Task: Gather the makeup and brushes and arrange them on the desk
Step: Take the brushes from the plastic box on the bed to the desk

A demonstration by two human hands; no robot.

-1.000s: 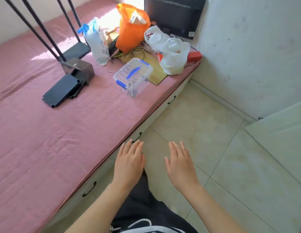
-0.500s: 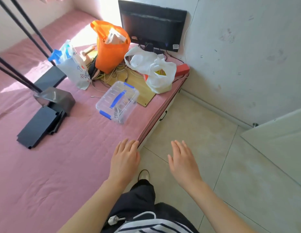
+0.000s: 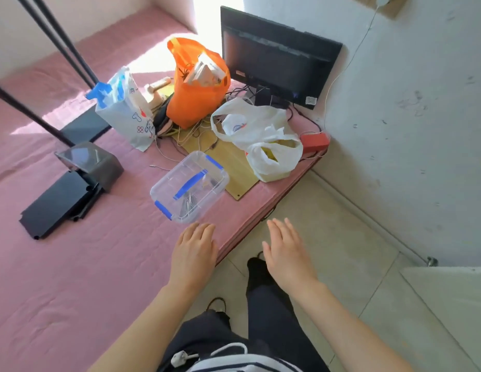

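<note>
1. Black stand base [image 3: 70,189], with 2 dark poles rising from it: far left on the pink bed cover [image 3: 72,277].
2. White printed bag [image 3: 126,114], upright, something blue at its mouth: behind the base, beside item 4.
3. Clear box [image 3: 189,186], blue handle and 2 blue latches, lid on: lies on the cover, 1 corner at the wooden board [image 3: 234,170]. Thin grey items [image 3: 189,204] show through its wall. I cannot tell whether they are brushes, and I can pick out no other makeup.
4. Orange bag [image 3: 196,87], upright, papers inside.
5. My left hand [image 3: 193,253]: palm down, fingers straight and close together, holding nothing, over the edge of the cover, just short of the clear box.
6. 2 white plastic bags [image 3: 263,135], crumpled, on the board.
7. Black monitor [image 3: 279,63], against the wall.
8. My right hand [image 3: 285,253]: palm down, fingers straight, holding nothing, over the tiled floor [image 3: 355,237].
9. Red box [image 3: 314,142]: at the corner of the bed.
</note>
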